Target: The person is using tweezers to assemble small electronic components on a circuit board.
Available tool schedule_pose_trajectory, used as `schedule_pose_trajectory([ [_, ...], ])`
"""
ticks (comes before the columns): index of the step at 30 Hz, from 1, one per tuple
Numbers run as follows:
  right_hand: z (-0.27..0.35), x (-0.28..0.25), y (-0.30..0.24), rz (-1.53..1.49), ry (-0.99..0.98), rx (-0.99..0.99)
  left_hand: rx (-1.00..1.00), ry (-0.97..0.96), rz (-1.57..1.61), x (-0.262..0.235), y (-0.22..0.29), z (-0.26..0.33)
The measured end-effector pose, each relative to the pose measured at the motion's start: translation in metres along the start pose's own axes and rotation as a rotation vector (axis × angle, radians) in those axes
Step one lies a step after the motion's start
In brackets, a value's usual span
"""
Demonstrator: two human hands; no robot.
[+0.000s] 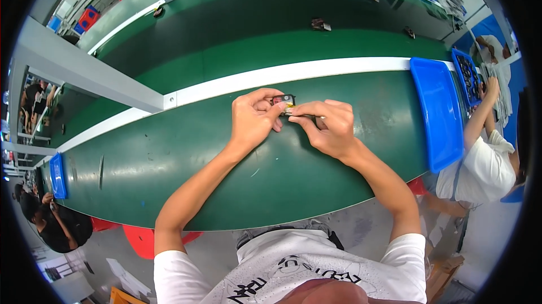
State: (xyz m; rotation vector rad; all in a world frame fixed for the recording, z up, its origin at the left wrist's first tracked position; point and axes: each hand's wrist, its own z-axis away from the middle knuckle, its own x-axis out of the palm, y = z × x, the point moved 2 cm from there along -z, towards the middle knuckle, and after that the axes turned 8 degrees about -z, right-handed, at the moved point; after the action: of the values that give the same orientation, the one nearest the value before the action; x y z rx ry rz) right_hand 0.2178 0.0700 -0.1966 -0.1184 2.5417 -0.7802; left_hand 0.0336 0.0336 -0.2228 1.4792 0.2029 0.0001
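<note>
Over green worktop (186, 168): small black-rimmed device (287, 99)
Left hand (250, 119): grips left side
Right hand (332, 126): pinches lower edge

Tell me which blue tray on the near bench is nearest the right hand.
The long blue tray directly right of the right hand; the tray of dark parts lies farther right, beyond it, and the third tray sits at far left.

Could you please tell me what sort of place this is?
Most likely a factory assembly line: there is a long green workbench, a green conveyor-like strip with small parts on it, and a blue tray.
</note>
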Motion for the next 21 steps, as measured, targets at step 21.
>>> schedule_pose_trajectory([
  [21,0.002,-0.014,0.033,-0.029,0.214,0.076,0.243,-0.006,-0.674,0.006,0.052,-0.214],
])
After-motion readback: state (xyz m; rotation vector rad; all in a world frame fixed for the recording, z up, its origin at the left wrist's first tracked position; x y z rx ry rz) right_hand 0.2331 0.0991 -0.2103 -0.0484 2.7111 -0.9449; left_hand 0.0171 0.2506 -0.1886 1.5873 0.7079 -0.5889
